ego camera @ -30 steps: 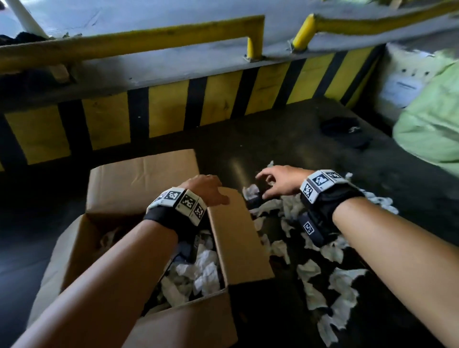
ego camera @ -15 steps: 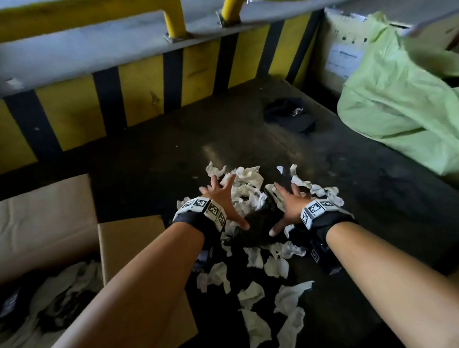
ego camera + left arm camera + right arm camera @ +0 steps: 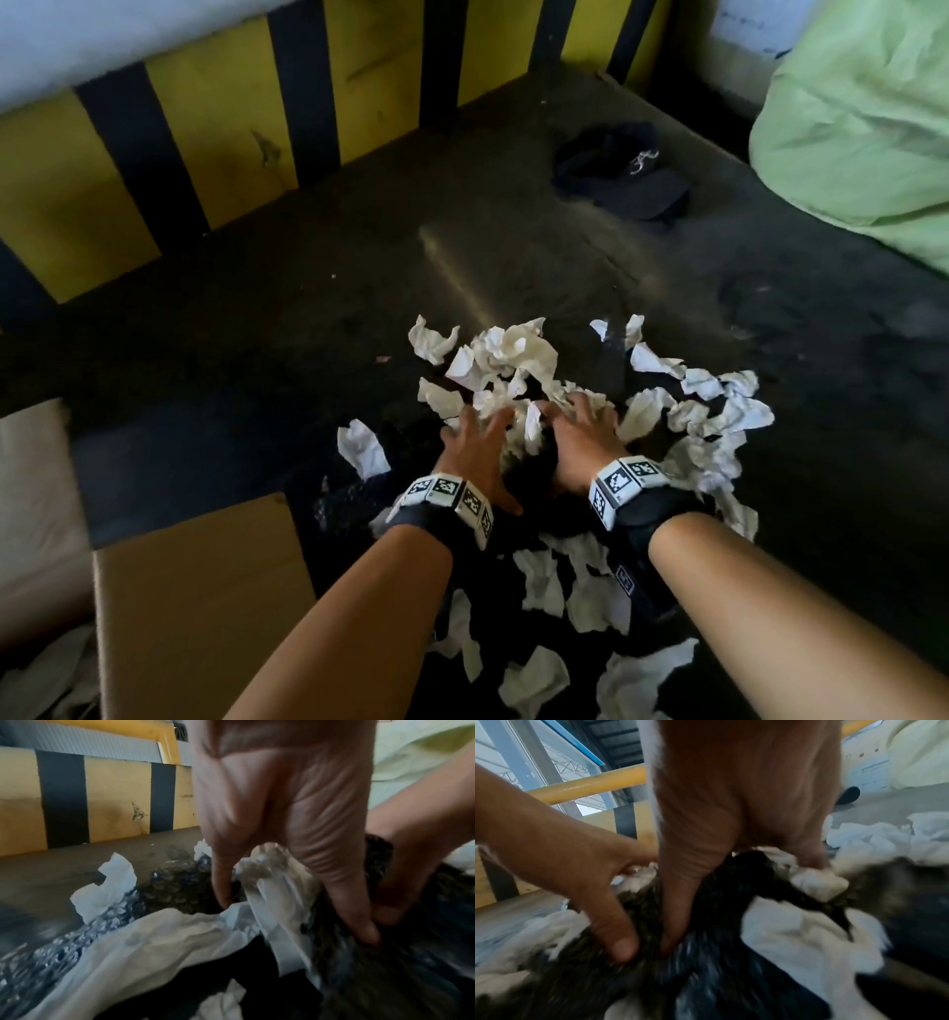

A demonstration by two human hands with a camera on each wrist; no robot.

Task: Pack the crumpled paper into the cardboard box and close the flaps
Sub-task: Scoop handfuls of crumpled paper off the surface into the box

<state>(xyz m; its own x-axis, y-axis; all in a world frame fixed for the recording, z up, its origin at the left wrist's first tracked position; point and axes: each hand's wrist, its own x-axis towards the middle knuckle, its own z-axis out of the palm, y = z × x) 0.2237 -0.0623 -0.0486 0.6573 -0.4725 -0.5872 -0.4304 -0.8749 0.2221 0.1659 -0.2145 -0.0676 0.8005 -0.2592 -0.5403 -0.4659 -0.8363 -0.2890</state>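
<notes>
Crumpled paper (image 3: 518,354), light and springy, lies heaped right of the cardboard box (image 3: 195,606). We clutch it with left hand (image 3: 475,447) and right hand (image 3: 583,442), best scooping underneath.

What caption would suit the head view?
Both hands, left hand and right hand, gather crumpled paper beside the cardboard box.

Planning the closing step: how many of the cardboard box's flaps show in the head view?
2: a pale flap at the picture's left edge, and a brown flap just right of it, nearer the camera. Other flaps may be out of frame.
</notes>
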